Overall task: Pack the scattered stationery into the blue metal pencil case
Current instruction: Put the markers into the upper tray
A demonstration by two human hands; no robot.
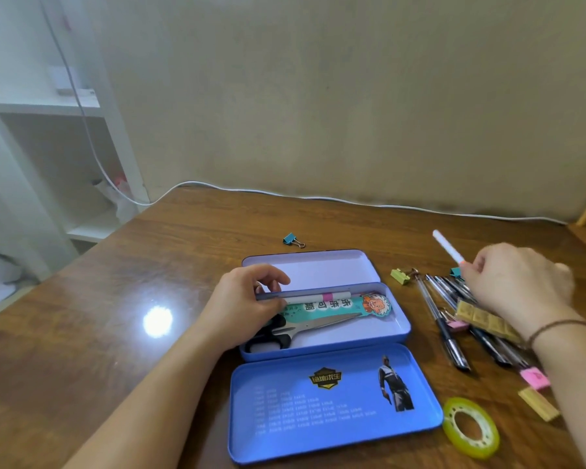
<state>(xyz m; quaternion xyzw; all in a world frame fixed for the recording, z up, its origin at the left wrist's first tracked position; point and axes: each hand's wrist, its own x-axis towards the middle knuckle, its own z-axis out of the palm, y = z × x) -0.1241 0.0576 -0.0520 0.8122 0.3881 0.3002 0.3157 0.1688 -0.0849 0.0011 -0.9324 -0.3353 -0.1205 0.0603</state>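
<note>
step: mid-pack. blue metal pencil case (400, 328) open at counter (190, 238) centre; scissors (315, 328), bookmark inside. left hand (251, 299) fingers pinched on white pen (318, 296) at tray's back edge. right hand (518, 286) clamped on white marker (449, 247) over pens (454, 319) w/ clips, erasers. next, prob.: carry marker into tray. obstacle: left hand occupies tray.

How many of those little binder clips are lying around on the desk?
4 that I can see: a teal clip behind the case, a yellow-green clip right of it, another teal clip by the right hand, a pink clip among the pens. More may be hidden.
</note>
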